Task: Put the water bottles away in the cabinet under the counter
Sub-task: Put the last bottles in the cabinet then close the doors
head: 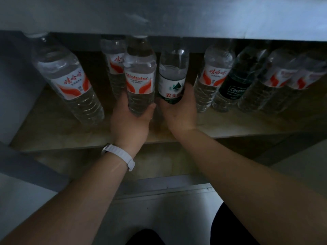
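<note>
Black clothing shows at the bottom edge, nearest the camera, with a pale floor between its two dark patches. Two bare forearms reach forward from there into the open cabinet. The left one wears a white wristband.

The left hand curls around the lower part of a clear bottle with a red and white label, fingers on one side and thumb on the other. Just beside it, the right hand wraps the base of a green-labelled bottle. Both bottles stand upright over the middle of the wooden shelf, almost touching each other. Whether their bases rest on the board is hidden by the hands.

More bottles stand on the same shelf: one red-labelled bottle at far left, another behind the held pair, and a row on the right that includes a dark-labelled bottle. Above them all runs the grey edge of the worktop.
</note>
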Tool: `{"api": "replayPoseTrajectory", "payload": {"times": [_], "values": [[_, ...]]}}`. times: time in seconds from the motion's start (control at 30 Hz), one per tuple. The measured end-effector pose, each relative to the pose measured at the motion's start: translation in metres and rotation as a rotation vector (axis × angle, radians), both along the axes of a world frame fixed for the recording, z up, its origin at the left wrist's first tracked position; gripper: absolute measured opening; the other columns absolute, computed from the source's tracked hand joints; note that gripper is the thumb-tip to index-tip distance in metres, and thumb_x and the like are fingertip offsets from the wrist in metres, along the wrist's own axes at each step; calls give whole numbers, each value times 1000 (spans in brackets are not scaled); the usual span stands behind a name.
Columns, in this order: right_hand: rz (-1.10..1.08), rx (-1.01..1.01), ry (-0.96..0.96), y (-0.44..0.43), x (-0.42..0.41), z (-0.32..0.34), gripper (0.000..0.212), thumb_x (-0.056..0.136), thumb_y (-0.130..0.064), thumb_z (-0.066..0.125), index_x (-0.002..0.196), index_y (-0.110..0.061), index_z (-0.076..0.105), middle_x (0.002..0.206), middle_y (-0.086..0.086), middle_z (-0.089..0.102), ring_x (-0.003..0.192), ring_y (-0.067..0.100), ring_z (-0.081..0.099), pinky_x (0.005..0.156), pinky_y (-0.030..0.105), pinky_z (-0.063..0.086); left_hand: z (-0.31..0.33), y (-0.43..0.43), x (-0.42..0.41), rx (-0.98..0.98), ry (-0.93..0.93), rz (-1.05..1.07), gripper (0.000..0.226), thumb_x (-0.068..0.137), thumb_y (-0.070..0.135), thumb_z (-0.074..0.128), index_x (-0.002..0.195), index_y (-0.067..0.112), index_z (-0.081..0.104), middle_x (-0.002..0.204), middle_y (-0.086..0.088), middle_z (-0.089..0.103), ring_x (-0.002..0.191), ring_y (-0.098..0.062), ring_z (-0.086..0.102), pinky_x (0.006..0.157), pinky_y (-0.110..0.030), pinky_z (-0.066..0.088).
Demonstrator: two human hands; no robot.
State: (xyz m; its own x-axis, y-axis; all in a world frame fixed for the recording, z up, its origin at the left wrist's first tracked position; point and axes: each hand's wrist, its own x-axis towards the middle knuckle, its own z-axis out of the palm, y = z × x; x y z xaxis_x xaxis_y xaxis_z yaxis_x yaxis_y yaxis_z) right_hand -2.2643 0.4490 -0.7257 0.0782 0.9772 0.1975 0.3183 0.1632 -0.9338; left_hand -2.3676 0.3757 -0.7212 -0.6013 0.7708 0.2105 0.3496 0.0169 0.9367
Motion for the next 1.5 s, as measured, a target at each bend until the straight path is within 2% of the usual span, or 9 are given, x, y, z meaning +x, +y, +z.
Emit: {"api": "replayPoseTrajectory", "payload": {"times": [0.23, 0.4, 0.57, 0.73, 0.9, 1.07, 1.23, 1.37, 1.5], "values": [[-104, 3, -35, -3, -2, 0, 66, 71, -37, 83, 125, -24, 47, 124, -2, 58, 113, 12, 56, 88, 27, 46, 3, 17, 4, 8, -23, 42, 53, 81, 38, 82, 130, 35, 60, 127, 13, 68, 118, -10, 63, 102, -36, 52], [-143, 7, -90, 1, -1, 3, 68, 74, -36, 81, 130, -21, 45, 129, 1, 56, 119, 19, 56, 90, 31, 46, 3, 29, 8, 53, -17, 48, 56, 82, 32, 82, 134, 31, 59, 131, 13, 66, 121, -6, 60, 100, -23, 46], [-131, -18, -112, 0, 1, 1, 70, 76, -39, 79, 133, -22, 43, 133, -1, 55, 123, 18, 53, 89, 28, 42, -3, 38, 10, 28, 3, 68, 68, 81, 37, 82, 142, 30, 53, 139, 8, 62, 129, -12, 56, 107, -34, 48], [-124, -26, -115, -1, 0, 0, 72, 76, -39, 79, 135, -22, 41, 134, -1, 55, 124, 18, 53, 91, 32, 44, 1, 37, 8, 27, -17, 49, 67, 79, 34, 84, 138, 29, 53, 134, 9, 64, 124, -9, 59, 98, -23, 45], [-104, -47, -118, -2, 3, 5, 71, 77, -38, 79, 135, -23, 40, 134, -2, 55, 124, 19, 53, 93, 32, 43, 7, 32, 9, 8, -23, 47, 63, 81, 33, 83, 137, 29, 55, 135, 8, 64, 126, -11, 58, 103, -28, 46], [-95, -38, -118, -3, 3, 7, 68, 78, -35, 79, 133, -21, 41, 131, 2, 57, 122, 21, 55, 89, 30, 43, 9, 29, 14, 16, -42, 75, 62, 81, 30, 83, 138, 29, 56, 135, 9, 64, 126, -10, 58, 100, -24, 44], [-25, -48, -114, -7, 10, 12, 70, 79, -37, 79, 134, -21, 39, 133, 0, 56, 123, 18, 54, 93, 29, 44, 10, 29, 18, 5, -41, 117, 59, 81, 31, 81, 135, 27, 58, 130, 7, 66, 122, -14, 60, 99, -28, 47], [47, -41, -18, -20, 19, 21, 69, 82, -28, 75, 139, -21, 38, 133, -4, 54, 115, 1, 50, 92, 19, 42, 16, 23, 17, -20, -61, 55, 62, 83, 30, 80, 139, 25, 55, 134, 7, 64, 123, -12, 59, 99, -28, 48], [-15, 90, -86, -39, 23, 22, 53, 83, -28, 70, 130, -21, 46, 125, -3, 51, 114, 7, 52, 98, 35, 50, 19, -5, 9, -9, -58, 40, 59, 89, 34, 76, 142, 29, 51, 138, 11, 58, 121, -3, 53, 97, -25, 43]]}}
